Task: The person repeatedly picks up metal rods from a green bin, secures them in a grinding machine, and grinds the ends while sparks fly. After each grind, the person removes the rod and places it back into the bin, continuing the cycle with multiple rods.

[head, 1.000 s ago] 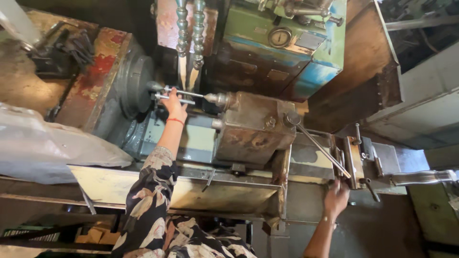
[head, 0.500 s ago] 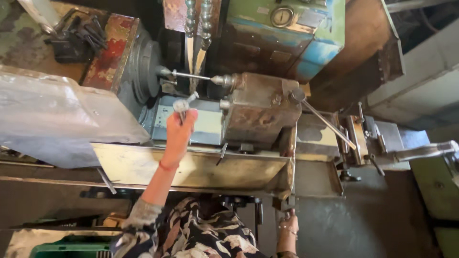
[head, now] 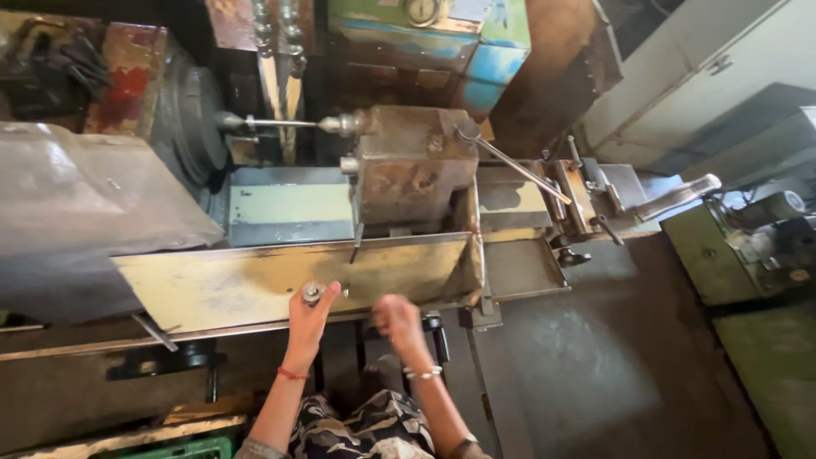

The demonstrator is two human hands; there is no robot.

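While the left hand (head: pixel 308 316) pinches a small round grey metal part (head: pixel 312 293) before the yellow sheet-metal chip tray (head: pixel 212 285), the blurred right hand (head: pixel 398 321) hangs loosely curled, holding nothing.

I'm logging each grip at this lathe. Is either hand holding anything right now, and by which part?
The left hand holds a small round metal part at its fingertips, pinched by its sides. The right hand is blurred and seems to hold nothing.
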